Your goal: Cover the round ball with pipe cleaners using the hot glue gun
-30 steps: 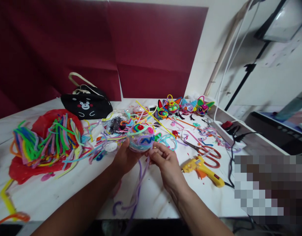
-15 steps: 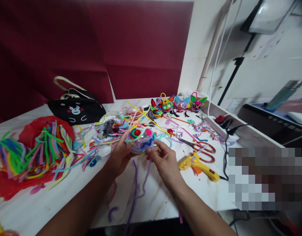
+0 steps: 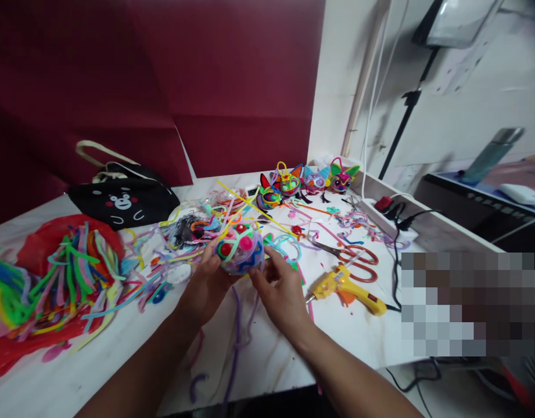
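A clear plastic ball (image 3: 239, 262) decorated with coloured pipe cleaners and red and pink round pieces is held above the table between both hands. My left hand (image 3: 206, 285) is closed around its left side, thumb near the red round piece. On the lower right, the fingers of my right hand (image 3: 281, 285) are bent and press against the ball. A purple pipe cleaner (image 3: 236, 342) hangs below it, with a paler one beside; where their upper ends go is hidden. To the right of my right hand lie a yellow glue gun (image 3: 343, 288) and orange-handled scissors (image 3: 358, 255).
Several finished winged balls (image 3: 288, 184) stand at the back. A red plastic bag (image 3: 27, 235) bearing pipe cleaners lies at left, before a black bag (image 3: 123, 203). Loose pieces cover the middle. A power strip (image 3: 389, 220) with cables runs along the right edge.
The view has shifted to the right. The ball has turned slightly in my hands, showing its red and pink pieces at another angle. Both hands still hold it.
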Tool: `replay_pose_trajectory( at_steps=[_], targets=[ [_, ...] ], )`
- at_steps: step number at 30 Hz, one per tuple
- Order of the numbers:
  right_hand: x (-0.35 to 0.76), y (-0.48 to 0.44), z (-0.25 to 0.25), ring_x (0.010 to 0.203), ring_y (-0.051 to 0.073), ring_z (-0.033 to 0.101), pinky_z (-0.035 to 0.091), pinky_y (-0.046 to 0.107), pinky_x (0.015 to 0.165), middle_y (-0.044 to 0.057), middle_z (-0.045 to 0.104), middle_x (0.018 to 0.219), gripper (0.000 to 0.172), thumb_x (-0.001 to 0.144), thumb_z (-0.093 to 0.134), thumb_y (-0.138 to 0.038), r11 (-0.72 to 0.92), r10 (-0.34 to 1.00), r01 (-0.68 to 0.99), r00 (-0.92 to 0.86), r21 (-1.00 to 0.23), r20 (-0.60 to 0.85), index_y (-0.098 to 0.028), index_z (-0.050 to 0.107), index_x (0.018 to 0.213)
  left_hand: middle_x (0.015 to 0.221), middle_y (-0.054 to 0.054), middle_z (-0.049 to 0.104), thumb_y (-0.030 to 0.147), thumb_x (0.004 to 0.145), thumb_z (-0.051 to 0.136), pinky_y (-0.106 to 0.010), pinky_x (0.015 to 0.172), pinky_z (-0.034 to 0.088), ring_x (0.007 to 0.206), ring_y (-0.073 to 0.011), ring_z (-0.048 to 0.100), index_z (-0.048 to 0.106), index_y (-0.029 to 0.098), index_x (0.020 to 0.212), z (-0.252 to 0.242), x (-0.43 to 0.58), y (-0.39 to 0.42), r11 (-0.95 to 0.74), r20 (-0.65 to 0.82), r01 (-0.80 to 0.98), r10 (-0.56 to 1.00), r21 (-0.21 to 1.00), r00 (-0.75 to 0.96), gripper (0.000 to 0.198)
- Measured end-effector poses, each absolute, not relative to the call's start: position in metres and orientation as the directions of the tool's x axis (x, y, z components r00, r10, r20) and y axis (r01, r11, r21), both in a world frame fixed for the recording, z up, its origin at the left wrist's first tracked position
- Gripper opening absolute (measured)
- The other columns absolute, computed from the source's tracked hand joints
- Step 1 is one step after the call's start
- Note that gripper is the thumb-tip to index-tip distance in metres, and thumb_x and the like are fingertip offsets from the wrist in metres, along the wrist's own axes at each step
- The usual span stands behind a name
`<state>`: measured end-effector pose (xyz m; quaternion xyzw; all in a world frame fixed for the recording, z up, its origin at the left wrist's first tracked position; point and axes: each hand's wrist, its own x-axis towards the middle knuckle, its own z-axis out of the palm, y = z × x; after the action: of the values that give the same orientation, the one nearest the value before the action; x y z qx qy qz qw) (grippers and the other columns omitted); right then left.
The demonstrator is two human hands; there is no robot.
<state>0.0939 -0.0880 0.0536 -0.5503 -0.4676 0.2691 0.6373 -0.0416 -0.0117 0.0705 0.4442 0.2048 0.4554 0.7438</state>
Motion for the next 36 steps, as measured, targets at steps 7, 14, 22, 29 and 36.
replay_pose_trajectory(
  at_steps=[7, 14, 22, 29, 36],
  targets=[
    [0.087, -0.088, 0.042, 0.072, 0.018, 0.059, 0.050, 0.031, 0.070, 0.003, 0.067, 0.083, 0.046, 0.089, 0.060, -0.026, 0.290, 0.808, 0.378, 0.396, -0.879, 0.437, -0.018, 0.061, 0.134, 0.109, -0.008, 0.077, 0.041, 0.074, 0.085, -0.034, 0.075, 0.063, 0.095, -0.0255, 0.073, 0.068, 0.021, 0.115, 0.071, -0.042, -0.015, 0.214, 0.063, -0.499, 0.875, 0.840, 0.481, 0.049],
    [0.082, -0.089, 0.035, 0.080, 0.022, 0.065, 0.055, 0.037, 0.080, 0.010, 0.071, 0.096, 0.047, 0.092, 0.056, -0.025, 0.301, 0.777, 0.493, 0.369, -0.816, 0.509, -0.016, 0.056, 0.138, 0.104, -0.007, 0.078, 0.040, 0.066, 0.091, -0.034, 0.072, 0.066, 0.085, -0.0240, 0.075, 0.067, 0.022, 0.118, 0.073, -0.040, -0.019, 0.173, 0.054, -0.482, 0.905, 0.859, 0.422, 0.060],
    [0.077, -0.090, 0.032, 0.085, 0.025, 0.067, 0.057, 0.040, 0.079, 0.014, 0.072, 0.098, 0.046, 0.091, 0.053, -0.020, 0.327, 0.737, 0.602, 0.320, -0.728, 0.595, -0.012, 0.056, 0.136, 0.094, -0.001, 0.078, 0.030, 0.058, 0.095, -0.028, 0.065, 0.066, 0.078, -0.0203, 0.075, 0.061, 0.024, 0.121, 0.073, -0.037, -0.023, 0.162, -0.056, -0.430, 0.967, 0.888, 0.249, 0.072],
    [0.078, -0.094, 0.038, 0.083, 0.024, 0.066, 0.056, 0.039, 0.077, 0.015, 0.073, 0.103, 0.049, 0.090, 0.057, -0.022, 0.380, 0.771, 0.468, 0.316, -0.798, 0.552, -0.011, 0.056, 0.138, 0.084, -0.003, 0.079, 0.034, 0.055, 0.095, -0.027, 0.060, 0.065, 0.070, -0.0199, 0.075, 0.073, 0.017, 0.095, 0.076, -0.035, -0.018, 0.224, -0.097, -0.471, 0.956, 0.853, 0.278, 0.048],
    [0.083, -0.102, 0.054, 0.071, 0.016, 0.064, 0.055, 0.031, 0.069, 0.005, 0.071, 0.085, 0.042, 0.087, 0.061, -0.022, 0.445, 0.796, 0.179, 0.370, -0.877, 0.479, -0.015, 0.061, 0.129, 0.078, -0.004, 0.080, 0.037, 0.057, 0.091, -0.031, 0.056, 0.066, 0.066, -0.0221, 0.074, 0.077, 0.017, 0.089, 0.078, -0.039, -0.015, 0.291, -0.169, -0.548, 0.950, 0.785, 0.262, 0.040]
  ],
)
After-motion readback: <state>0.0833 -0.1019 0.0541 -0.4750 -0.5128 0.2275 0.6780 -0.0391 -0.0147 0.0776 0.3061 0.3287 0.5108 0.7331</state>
